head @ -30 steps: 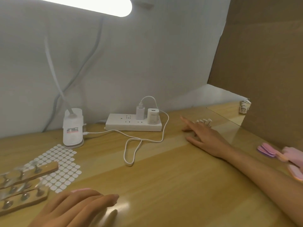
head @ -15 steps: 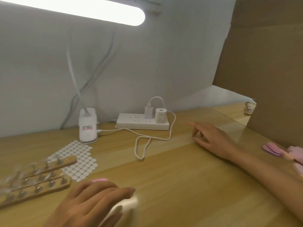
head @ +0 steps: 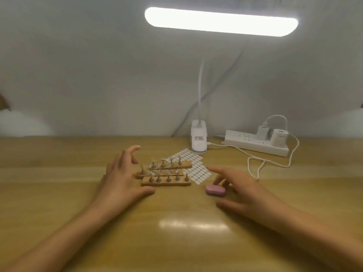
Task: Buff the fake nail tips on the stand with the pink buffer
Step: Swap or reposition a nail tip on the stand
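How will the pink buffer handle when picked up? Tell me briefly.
The pink buffer looks like a small thick pad, so probably light and slightly spongy. It lies flat on the table, so unlikely to roll. Its matte face should not slip.

One head-worn view — looking forward and down, close over the table (head: 59,173).

pink buffer (head: 215,190) flat, right of nail stand (head: 166,183)

— What lay on the wooden tabletop (head: 176,242)?
— At frame centre, wooden stands (head: 166,183) beside a white sticker sheet (head: 198,173), with a pink buffer (head: 215,190) just right. Behind them stood a lamp base (head: 199,142); further right, a power strip (head: 253,143) and looped cable (head: 255,165).
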